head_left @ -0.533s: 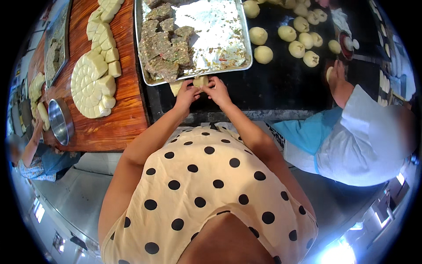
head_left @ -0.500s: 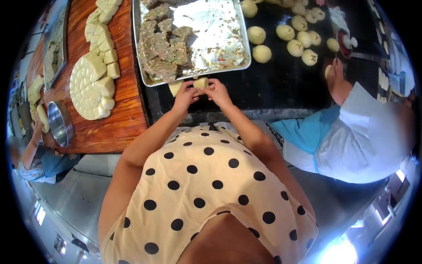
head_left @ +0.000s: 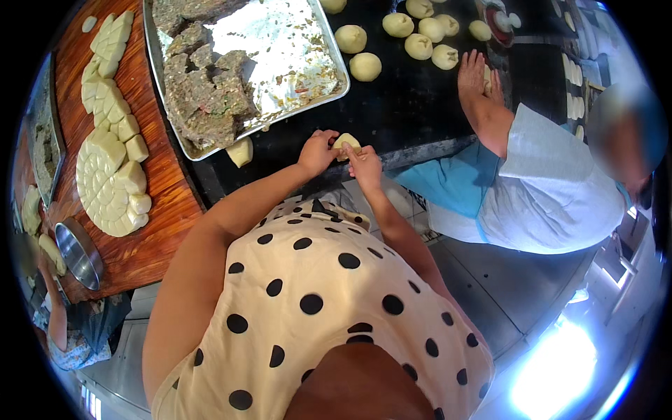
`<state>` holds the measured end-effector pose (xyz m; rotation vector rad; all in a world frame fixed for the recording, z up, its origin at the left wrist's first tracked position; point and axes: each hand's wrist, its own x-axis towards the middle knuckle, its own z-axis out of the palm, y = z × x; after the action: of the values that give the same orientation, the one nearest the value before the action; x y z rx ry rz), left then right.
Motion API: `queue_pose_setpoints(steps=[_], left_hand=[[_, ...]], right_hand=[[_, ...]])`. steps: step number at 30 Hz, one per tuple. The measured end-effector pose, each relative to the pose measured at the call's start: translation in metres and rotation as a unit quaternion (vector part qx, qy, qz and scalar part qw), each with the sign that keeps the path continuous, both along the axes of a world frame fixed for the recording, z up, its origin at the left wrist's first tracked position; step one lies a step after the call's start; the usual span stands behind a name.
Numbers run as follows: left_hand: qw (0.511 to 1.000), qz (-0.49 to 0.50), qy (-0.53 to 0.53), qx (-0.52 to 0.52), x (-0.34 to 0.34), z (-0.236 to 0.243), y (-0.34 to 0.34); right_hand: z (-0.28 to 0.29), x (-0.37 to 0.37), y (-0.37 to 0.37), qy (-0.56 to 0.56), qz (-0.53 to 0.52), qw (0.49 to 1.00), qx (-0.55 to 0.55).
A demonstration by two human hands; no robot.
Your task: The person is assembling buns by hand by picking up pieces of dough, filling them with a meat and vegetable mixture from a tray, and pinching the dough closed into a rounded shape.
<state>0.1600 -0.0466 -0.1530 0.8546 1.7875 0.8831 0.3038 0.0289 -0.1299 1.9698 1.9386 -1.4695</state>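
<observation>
In the head view, the left hand (head_left: 320, 152) and right hand (head_left: 365, 166) grip a dough piece (head_left: 346, 145) between them at the dark worktop's (head_left: 413, 105) near edge, apparently steadying it; the metal tray (head_left: 269, 42) sits far-left, seemingly for easy reach.

The tray (head_left: 305, 106) is shiny metal, its filling (head_left: 210, 94) rough; left of the tray, the tabletop (head_left: 168, 203) is glossy wood, the bowl (head_left: 79, 253) polished metal; on the tray's near side, the held dough (head_left: 345, 141) looks smooth.
</observation>
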Motion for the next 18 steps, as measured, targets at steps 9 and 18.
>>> queue_pose_setpoints(steps=[9, 18], left_hand=[[0.996, 0.073, -0.041, -0.033, 0.006, -0.016, 0.002], [0.914, 0.236, -0.317, -0.091, -0.022, 0.014, -0.011]], right_hand=[[0.018, -0.024, 0.027, 0.043, 0.339, 0.874, 0.345], [-0.02, -0.083, 0.017, -0.078, 0.283, 0.872, 0.392]])
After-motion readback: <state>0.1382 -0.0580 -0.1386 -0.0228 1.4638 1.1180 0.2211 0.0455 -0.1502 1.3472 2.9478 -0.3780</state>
